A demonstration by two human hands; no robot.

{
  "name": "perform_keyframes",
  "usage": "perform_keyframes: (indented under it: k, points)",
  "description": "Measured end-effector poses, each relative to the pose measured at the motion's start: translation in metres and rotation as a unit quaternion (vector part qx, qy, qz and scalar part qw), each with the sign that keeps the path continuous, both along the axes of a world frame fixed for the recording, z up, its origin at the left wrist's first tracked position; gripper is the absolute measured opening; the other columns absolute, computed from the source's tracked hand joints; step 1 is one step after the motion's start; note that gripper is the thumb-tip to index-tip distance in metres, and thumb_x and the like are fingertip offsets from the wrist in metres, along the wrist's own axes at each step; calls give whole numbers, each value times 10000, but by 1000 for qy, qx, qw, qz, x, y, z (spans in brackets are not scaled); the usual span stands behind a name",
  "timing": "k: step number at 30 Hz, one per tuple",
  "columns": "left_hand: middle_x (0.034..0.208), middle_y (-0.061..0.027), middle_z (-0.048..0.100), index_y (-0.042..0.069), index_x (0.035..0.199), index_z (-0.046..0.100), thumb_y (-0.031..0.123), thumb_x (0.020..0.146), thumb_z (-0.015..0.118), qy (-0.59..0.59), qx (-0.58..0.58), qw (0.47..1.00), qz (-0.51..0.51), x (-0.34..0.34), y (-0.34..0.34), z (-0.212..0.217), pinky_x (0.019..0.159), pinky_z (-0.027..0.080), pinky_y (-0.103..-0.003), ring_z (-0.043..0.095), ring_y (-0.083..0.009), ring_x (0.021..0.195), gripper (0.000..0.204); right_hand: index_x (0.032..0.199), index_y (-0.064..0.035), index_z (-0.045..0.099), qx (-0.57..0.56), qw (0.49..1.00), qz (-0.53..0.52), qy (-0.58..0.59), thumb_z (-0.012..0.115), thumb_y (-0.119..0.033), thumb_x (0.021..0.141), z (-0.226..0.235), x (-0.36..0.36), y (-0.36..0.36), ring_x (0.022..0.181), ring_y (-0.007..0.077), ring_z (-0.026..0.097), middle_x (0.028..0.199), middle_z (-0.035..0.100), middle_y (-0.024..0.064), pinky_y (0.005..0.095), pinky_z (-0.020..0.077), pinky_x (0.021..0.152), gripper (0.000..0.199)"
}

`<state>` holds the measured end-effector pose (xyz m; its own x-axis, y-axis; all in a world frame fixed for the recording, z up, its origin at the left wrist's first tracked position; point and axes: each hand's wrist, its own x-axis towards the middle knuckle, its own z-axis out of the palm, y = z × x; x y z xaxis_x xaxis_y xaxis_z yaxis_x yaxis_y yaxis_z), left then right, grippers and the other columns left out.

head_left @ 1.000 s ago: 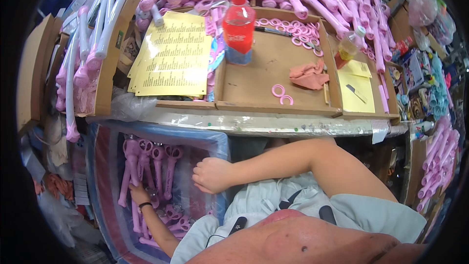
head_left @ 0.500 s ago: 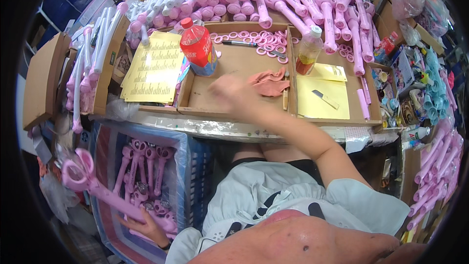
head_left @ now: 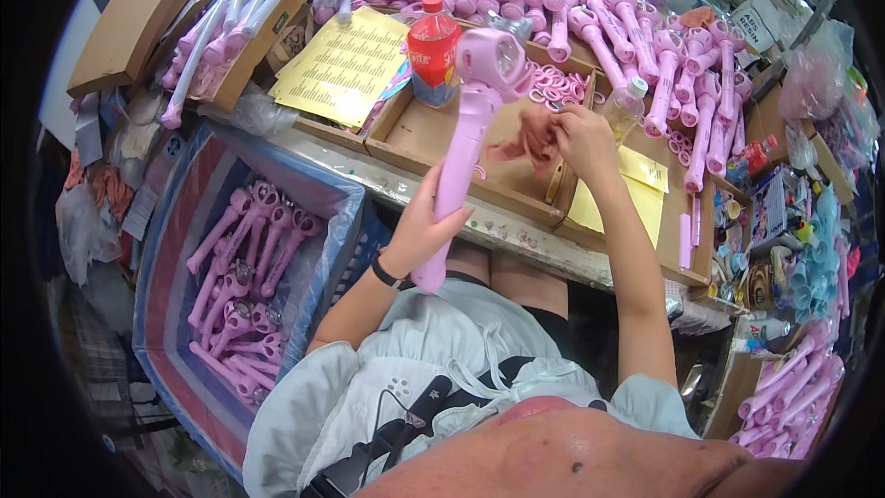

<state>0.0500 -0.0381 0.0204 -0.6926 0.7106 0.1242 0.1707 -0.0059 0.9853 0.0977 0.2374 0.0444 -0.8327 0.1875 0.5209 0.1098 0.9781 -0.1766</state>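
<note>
My left hand [head_left: 426,231] is wrapped round the handle of a pink toy wand [head_left: 466,143], which stands upright and slightly tilted before me, its round head with a clear piece at the top. My right hand [head_left: 584,140] is over the cardboard tray [head_left: 406,149], its fingers closed on a bunched orange cloth [head_left: 533,134]. Just behind that hand are several loose pink rings [head_left: 562,88]. A bottle with a red cap [head_left: 433,51] stands left of the wand's head, and a clear bottle [head_left: 627,106] is right of my right hand.
At my left a blue-lined crate [head_left: 313,175] holds several pink wands [head_left: 235,286]. More wands [head_left: 636,41] are heaped along the back and right. Printed yellow sheets [head_left: 341,69] lie at the back left, and yellow paper [head_left: 636,194] lies in the right compartment.
My left hand has brought the wand from above the crate to in front of me and turned it upright. My right hand has moved right and gripped the cloth, which is now bunched. My view has shifted.
</note>
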Motion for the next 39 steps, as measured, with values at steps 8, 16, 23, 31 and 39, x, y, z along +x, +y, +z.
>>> perform_keyframes:
  k: [8, 16, 23, 31, 39]
  points:
    - [1260, -246, 450, -33, 1406, 250, 123, 766, 686, 122, -9, 992, 20, -5, 14, -33, 994, 361, -392, 460, -355, 1155, 791, 908, -81, 671, -297, 920, -17, 255, 589, -138, 877, 13, -16, -18, 818, 254, 593, 893, 642, 89, 349, 464, 767, 105]
    - [1258, -221, 465, -50, 1392, 276, 119, 760, 695, 136, -37, 989, 45, 8, 22, -35, 981, 379, -372, 475, -313, 1168, 777, 901, -92, 686, -66, 967, 163, 186, 674, -98, 771, -11, -30, -108, 807, 242, 595, 920, 637, 56, 343, 462, 695, 130]
    - [1184, -248, 474, -5, 1418, 254, 93, 771, 650, 240, -72, 964, 84, 28, 12, -30, 916, 417, -414, 479, -406, 1067, 765, 885, -110, 699, -97, 957, 26, 273, 716, -85, 732, -14, -16, -109, 694, 246, 555, 772, 541, 76, 368, 438, 609, 157]
    - [1220, -242, 472, -11, 1417, 250, 78, 770, 671, 232, -76, 968, 55, 36, 6, -29, 937, 415, -400, 477, -387, 1102, 777, 870, -103, 684, -108, 953, 123, 254, 721, -85, 738, -16, 3, -93, 615, 235, 538, 743, 564, 67, 330, 437, 544, 138]
    - [1173, -245, 481, 3, 1421, 244, 104, 775, 668, 249, -44, 965, 61, 32, 6, -31, 901, 432, -408, 492, -405, 1054, 779, 879, -33, 672, -432, 840, 28, 327, 600, -86, 873, -8, 25, -67, 818, 214, 577, 860, 621, 87, 297, 466, 731, 90]
